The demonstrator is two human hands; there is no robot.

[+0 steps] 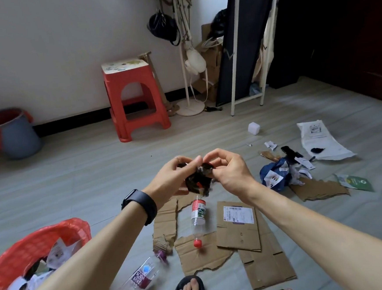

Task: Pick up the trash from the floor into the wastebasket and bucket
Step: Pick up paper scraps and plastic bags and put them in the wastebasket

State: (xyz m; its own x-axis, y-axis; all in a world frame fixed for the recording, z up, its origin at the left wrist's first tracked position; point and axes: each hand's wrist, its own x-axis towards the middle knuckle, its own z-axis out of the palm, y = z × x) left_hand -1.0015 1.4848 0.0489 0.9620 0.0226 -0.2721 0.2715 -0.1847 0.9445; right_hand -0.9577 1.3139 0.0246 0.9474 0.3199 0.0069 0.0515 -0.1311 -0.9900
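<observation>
Sitting at the near left corner of the floor, the red wastebasket is part full. Above mid-floor, the left hand cradles and the right hand pinches a crumpled black wad. It looks light and soft, best squeezed whole.

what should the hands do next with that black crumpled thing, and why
Probably carry the black wad left and down and drop it into the red wastebasket. Both the left hand and right hand grip it above the floor, and the basket stands open beside the left forearm with paper scraps in it.
</observation>
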